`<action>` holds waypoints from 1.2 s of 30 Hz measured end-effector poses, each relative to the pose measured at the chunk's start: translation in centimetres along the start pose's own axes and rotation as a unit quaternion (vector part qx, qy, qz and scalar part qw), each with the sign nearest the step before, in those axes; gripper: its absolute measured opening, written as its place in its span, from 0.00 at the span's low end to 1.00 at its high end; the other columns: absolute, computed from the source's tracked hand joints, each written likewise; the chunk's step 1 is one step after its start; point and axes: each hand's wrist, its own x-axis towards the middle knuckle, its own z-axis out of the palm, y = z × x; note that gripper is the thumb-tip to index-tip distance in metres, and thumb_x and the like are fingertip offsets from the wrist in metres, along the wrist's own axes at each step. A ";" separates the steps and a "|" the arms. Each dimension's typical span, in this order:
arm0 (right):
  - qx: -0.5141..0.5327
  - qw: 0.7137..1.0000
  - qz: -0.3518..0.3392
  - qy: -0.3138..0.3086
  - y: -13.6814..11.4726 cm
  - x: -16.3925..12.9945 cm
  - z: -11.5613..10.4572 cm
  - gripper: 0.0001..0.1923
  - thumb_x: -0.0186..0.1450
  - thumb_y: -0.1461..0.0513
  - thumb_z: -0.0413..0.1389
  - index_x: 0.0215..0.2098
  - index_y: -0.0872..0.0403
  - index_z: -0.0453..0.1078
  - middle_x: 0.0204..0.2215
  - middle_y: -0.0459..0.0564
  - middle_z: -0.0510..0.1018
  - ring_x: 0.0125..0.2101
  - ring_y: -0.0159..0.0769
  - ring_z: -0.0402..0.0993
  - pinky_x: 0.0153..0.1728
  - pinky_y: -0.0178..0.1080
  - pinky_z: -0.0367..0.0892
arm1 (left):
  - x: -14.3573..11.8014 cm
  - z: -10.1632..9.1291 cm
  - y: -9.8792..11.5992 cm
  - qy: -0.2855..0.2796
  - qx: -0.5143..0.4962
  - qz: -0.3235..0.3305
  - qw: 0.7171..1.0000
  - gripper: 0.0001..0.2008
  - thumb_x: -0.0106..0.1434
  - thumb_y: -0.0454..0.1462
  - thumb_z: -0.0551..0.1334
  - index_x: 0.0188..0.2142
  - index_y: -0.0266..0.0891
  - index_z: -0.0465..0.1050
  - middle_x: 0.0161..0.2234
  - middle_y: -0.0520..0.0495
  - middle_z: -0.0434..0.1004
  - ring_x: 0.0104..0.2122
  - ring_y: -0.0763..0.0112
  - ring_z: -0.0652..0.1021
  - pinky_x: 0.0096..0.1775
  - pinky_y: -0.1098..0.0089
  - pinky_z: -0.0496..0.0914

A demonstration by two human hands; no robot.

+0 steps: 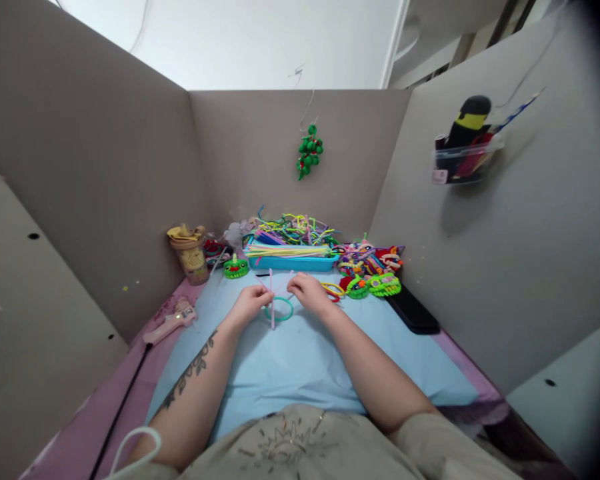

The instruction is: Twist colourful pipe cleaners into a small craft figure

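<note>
My left hand (254,301) is closed in a pinch on pale lilac pipe cleaners (273,320), one of which runs nearly upright past the fingertips. To its right, my right hand (307,292) is also closed, with fingertips pressed together. A thin lilac strand shows by those fingertips, though I cannot make out clearly what they grip. Just below and between the hands is a teal ring (280,319) that looks like a bent pipe cleaner. Red and yellow pipe-cleaner loops (334,291) lie beside my right wrist.
A blue tray (295,264) heaped with pipe cleaners stands at the back. Fuzzy green figures (236,268) and other colourful pieces (370,259) flank it. At left are a cup (189,257) and a pink glue gun (173,322); at right, a black case (413,310). Grey panels surround the table.
</note>
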 end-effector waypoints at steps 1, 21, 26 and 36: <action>0.030 0.999 0.013 0.007 0.3 0.0 0.0 0.05 0.58 0.65 0.52 0.26 0.54 0.69 0.26 0.47 0.72 0.32 0.34 0.66 0.35 0.36 0.59 | 0.0 -0.1 0.1 0.006 -0.003 0.002 1.000 0.12 0.49 0.43 0.61 0.19 0.36 0.66 0.17 0.54 0.67 0.20 0.76 0.66 0.27 0.73 0.59; 0.456 0.870 0.184 -0.033 -0.9 -0.2 3.4 0.18 0.48 0.55 0.62 0.35 0.56 0.70 0.22 0.44 0.72 0.22 0.27 0.63 0.22 0.31 0.57 | 0.1 1.2 0.1 0.083 -0.046 0.039 0.995 0.14 0.51 0.46 0.60 0.21 0.35 0.67 0.18 0.53 0.68 0.21 0.75 0.67 0.27 0.73 0.60; 0.444 0.867 0.224 0.039 -1.4 0.0 4.3 0.15 0.46 0.55 0.63 0.25 0.56 0.68 0.19 0.44 0.71 0.20 0.28 0.63 0.22 0.32 0.57 | 0.0 1.5 0.1 0.048 -0.046 0.009 0.998 0.13 0.50 0.44 0.61 0.23 0.34 0.70 0.20 0.50 0.71 0.22 0.74 0.69 0.28 0.72 0.62; 0.472 0.840 0.268 -0.004 -0.8 -0.1 4.1 0.13 0.45 0.56 0.62 0.22 0.58 0.68 0.17 0.44 0.69 0.19 0.27 0.62 0.21 0.31 0.54 | -0.3 1.4 0.4 0.035 -0.125 -0.041 0.991 0.18 0.44 0.44 0.67 0.29 0.34 0.66 0.20 0.49 0.72 0.22 0.72 0.72 0.26 0.72 0.65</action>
